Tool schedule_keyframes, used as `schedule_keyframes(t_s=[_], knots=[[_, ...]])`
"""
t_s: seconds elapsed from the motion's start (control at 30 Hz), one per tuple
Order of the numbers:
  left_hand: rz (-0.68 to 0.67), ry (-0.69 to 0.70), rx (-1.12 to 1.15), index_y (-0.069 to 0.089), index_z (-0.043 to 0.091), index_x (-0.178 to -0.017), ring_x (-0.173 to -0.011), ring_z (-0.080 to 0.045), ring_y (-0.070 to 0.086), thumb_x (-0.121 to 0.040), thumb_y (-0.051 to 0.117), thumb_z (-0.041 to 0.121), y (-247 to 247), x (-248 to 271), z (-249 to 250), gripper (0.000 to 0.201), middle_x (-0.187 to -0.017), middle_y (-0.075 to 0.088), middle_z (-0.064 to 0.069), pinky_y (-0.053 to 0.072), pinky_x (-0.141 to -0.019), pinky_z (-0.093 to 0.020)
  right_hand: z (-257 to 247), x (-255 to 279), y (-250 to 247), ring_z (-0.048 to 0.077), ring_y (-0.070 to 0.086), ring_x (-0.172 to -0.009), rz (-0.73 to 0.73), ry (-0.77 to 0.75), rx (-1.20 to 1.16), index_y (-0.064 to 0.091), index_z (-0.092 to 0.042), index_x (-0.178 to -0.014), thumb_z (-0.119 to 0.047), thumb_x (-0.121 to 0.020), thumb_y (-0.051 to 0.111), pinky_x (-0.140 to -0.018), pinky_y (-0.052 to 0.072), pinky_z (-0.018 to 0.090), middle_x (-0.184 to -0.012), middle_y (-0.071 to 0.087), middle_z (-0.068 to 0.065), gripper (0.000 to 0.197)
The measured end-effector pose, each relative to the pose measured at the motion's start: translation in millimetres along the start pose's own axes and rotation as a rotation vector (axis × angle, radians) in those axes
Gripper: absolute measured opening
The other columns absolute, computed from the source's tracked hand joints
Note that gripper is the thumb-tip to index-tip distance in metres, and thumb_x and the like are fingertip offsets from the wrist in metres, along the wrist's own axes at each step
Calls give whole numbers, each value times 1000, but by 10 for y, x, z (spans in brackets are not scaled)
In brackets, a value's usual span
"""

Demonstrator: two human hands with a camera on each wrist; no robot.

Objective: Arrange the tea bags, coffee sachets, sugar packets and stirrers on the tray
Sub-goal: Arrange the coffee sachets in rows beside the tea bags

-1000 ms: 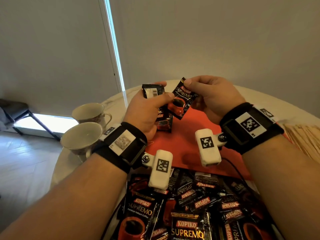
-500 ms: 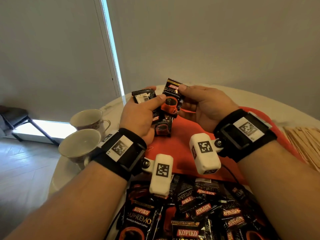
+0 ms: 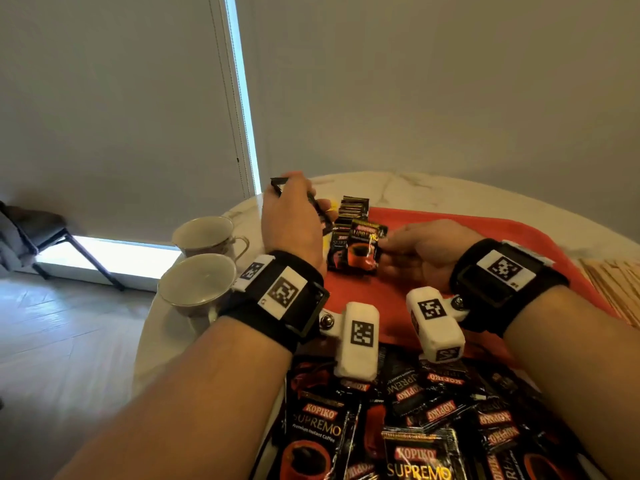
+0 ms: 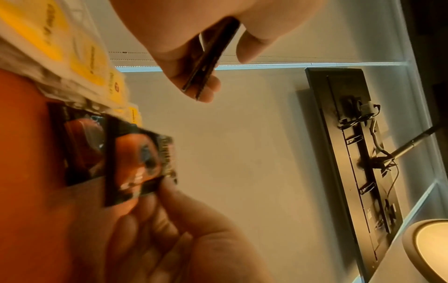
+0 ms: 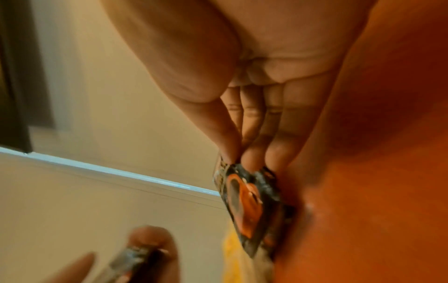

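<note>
My left hand (image 3: 294, 216) hovers over the far left corner of the red tray (image 3: 502, 237) and grips a thin stack of black coffee sachets (image 4: 208, 57) edge-on between thumb and fingers. With its fingertips, my right hand (image 3: 384, 245) pinches a single black-and-red coffee sachet (image 3: 363, 252) and holds it low against another sachet lying on the tray. A row of upright sachets (image 3: 353, 209) stands just beyond. Yellow tea bags (image 4: 84, 63) lie at the tray's far edge. The right wrist view shows the pinched sachet (image 5: 249, 201) touching the tray (image 5: 375, 172).
A loose pile of coffee sachets (image 3: 415, 420) lies on the table in front of the tray, under my wrists. Two empty cups (image 3: 199, 282) (image 3: 204, 233) stand at the left table edge. Wooden stirrers (image 3: 616, 285) lie at the right.
Both hands have come down from in front of me to the tray. The right hand brought its sachet down onto the tray; the left moved away to the far left with its sachets.
</note>
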State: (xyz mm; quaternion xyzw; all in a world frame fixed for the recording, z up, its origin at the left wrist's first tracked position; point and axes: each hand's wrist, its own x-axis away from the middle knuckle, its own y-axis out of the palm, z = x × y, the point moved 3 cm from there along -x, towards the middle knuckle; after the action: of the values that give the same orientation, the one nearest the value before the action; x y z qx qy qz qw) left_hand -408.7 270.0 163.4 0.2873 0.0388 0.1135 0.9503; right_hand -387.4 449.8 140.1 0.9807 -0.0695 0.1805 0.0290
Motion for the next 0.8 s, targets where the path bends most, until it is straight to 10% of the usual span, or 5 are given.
schedule_keyframes(t_s=[0.37, 0.8], knots=[[25, -3, -45, 57, 18, -90, -51, -12, 58, -99, 50, 11, -5, 39, 23, 13, -46, 58, 11, 50, -73, -42, 12, -41, 138, 20, 68, -68, 55, 52, 236, 70, 0, -89, 4, -88, 70, -68, 60, 34, -79, 71, 13, 4], [19, -34, -28, 57, 19, -89, -55, -14, 59, -99, 53, 12, -2, 52, 23, 13, -61, 59, 5, 53, -68, -41, -8, -59, 236, 20, 70, -71, 91, 57, 271, 73, 2, -95, 0, -87, 74, -72, 62, 34, -87, 75, 16, 8]])
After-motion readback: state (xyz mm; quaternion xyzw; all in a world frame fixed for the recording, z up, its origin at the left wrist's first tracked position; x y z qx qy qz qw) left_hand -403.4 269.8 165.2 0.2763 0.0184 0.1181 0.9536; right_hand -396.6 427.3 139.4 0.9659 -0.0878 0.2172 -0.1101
